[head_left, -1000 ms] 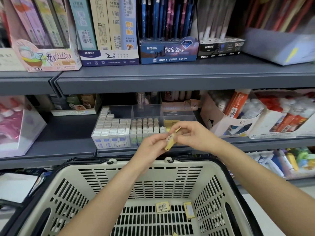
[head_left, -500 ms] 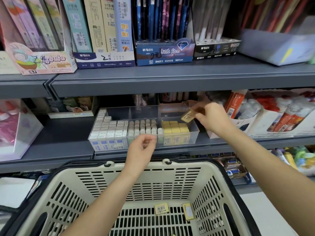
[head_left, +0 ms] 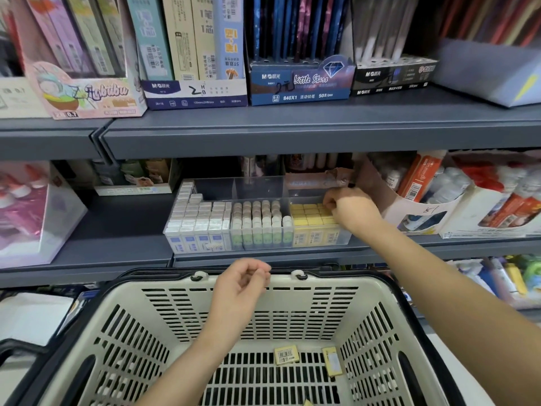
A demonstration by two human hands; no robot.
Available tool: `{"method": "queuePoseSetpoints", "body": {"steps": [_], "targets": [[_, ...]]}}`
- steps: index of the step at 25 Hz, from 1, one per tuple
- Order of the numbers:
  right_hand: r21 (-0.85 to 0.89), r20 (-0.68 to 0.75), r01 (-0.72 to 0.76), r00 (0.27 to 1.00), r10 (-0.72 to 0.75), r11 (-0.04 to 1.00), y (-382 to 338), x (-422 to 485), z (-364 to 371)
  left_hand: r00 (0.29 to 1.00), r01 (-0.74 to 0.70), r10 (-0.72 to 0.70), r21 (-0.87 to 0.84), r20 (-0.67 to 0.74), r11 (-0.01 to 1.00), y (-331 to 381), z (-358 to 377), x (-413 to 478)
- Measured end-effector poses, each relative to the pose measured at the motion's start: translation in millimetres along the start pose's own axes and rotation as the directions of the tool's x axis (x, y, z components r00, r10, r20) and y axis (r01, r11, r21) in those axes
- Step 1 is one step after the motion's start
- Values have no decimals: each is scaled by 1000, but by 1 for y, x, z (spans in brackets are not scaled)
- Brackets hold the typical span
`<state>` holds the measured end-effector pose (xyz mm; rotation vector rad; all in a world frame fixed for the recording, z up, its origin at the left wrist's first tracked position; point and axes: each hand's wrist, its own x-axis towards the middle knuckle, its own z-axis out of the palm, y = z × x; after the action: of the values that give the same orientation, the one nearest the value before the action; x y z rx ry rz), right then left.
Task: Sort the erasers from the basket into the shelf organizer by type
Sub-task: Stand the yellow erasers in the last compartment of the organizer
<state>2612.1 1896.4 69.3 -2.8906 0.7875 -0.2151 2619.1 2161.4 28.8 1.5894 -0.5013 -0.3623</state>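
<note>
Below the M&G "Little Stars" box (head_left: 298,82), the right hand (head_left: 349,210) curls its fingers among the yellow erasers (head_left: 307,215), grip unclear; the left hand (head_left: 238,291) hangs loose, empty.

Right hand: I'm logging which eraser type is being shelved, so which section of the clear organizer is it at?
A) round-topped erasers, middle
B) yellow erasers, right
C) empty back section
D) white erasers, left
B: the right hand is over the far corner of the yellow erasers, in the right-hand section of the organizer.
</note>
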Motion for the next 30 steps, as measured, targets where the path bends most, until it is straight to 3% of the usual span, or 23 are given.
{"method": "queuePoseSetpoints", "body": {"steps": [3, 6, 9, 11, 13, 15, 17, 20, 22, 24, 26, 27, 30], "targets": [[-14, 27, 44, 999, -44, 999, 4, 1, -1, 998, 16, -19, 48, 60, 999, -8, -10, -12], [105, 27, 50, 998, -53, 993, 5, -9, -8, 989, 72, -94, 176, 117, 982, -20, -27, -20], [306, -134, 43, 991, -1, 951, -7, -45, -16, 953, 136, -217, 341, 212, 930, -35, -49, -25], [458, -184, 76, 983, 11, 886, -24, -80, -15, 877, 124, -338, 520, 341, 845, -45, -59, -30], [605, -96, 95, 994, -46, 790, -46, -117, -6, 800, 87, -425, 618, 424, 781, -54, -64, -38], [658, 77, 85, 981, -179, 749, -69, -147, 12, 772, 108, -449, 602, 451, 791, -61, -65, -45], [569, 288, 131, 893, -346, 812, -90, -173, 42, 770, 167, -467, 568, 435, 806, -66, -65, -52], [408, 633, 211, 636, -441, 888, -113, -204, 93, 729, 269, -562, 592, 391, 760, -78, -65, -60], [343, 789, 244, 449, -419, 907, -120, -222, 124, 574, 212, -667, 701, 475, 681, -94, -65, -73], [312, 862, 270, 323, -391, 911, -122, -238, 144, 354, 45, -765, 807, 538, 589, -115, -65, -93], [299, 895, 281, 247, -370, 912, -123, -251, 158, 189, -67, -850, 870, 492, 489, -132, -65, -111], [291, 906, 282, 226, -358, 914, -123, -256, 162, 143, -91, -874, 885, 465, 457, -137, -64, -116], [263, 921, 272, 213, -325, 926, -123, -264, 170, 99, -86, -891, 896, 443, 436, -146, -61, -121]]}}
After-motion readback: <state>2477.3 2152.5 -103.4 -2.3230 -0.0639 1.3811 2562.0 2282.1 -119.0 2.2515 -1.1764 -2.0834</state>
